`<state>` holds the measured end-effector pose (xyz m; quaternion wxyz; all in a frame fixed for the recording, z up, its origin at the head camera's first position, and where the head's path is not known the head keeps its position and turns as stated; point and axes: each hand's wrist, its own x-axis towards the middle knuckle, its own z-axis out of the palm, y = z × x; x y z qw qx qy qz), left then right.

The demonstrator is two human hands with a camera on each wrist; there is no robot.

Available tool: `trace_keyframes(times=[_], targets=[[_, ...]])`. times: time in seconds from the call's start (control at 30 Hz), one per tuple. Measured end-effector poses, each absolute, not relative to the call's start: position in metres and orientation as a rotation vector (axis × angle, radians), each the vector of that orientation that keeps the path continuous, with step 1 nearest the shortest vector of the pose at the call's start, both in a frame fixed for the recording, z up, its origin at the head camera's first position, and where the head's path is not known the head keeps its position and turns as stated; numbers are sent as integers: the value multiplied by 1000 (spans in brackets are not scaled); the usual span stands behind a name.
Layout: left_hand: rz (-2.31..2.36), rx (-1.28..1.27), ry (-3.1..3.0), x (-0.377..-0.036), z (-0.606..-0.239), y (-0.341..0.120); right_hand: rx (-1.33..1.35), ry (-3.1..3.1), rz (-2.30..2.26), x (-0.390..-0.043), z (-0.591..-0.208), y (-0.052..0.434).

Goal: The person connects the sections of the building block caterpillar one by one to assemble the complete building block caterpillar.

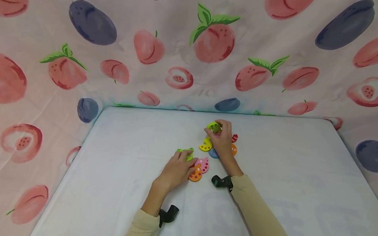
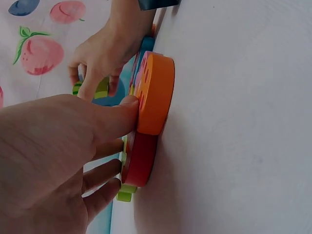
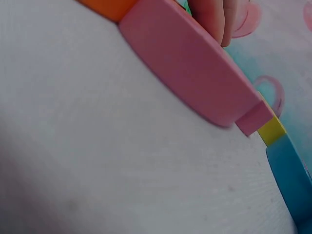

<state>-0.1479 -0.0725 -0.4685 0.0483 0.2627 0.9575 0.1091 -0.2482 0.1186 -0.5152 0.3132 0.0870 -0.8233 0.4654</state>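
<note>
While the left hand [image 1: 176, 170] lies flat on the white table [image 1: 115, 162], its fingers stretch out straight over a cluster of flat, fruit-shaped number pieces. Under the fingertips sits a light green piece [image 1: 187, 154], partly covered. Just beside the thumb lies the orange piece [image 1: 195, 174] marked with a 3, and the left wrist view shows the thumb [image 2: 114, 114] pressing against the face of that orange piece [image 2: 155, 92]; nothing is gripped. Touching the orange piece on its far side is a pink piece [image 1: 203, 164] with white dots, which fills the right wrist view as a thick pink slab [image 3: 190, 63] on the table.

Between the two hands lies a yellow piece [image 1: 206, 145], just beside the heel of the right hand [image 1: 222, 139]. A blue piece [image 1: 213, 153] peeks out near that wrist. The right hand's fingers are curled round a green piece [image 1: 213, 127], pinching it at the fingertips, at the far edge of the cluster. To the right of those fingers, partly hidden by the hand, show another orange piece [image 1: 234, 149] and a sliver of a red piece [image 1: 235, 138].

Fruit-printed cloth [image 1: 186, 48] hangs behind and to both sides of the table.
</note>
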Motion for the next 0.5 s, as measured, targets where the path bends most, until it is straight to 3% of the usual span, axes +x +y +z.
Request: trace_keyframes(times=[0.5], targets=[[550,698,2894,-153,-472,-75,97,-2317,1405,-246,-511,118]])
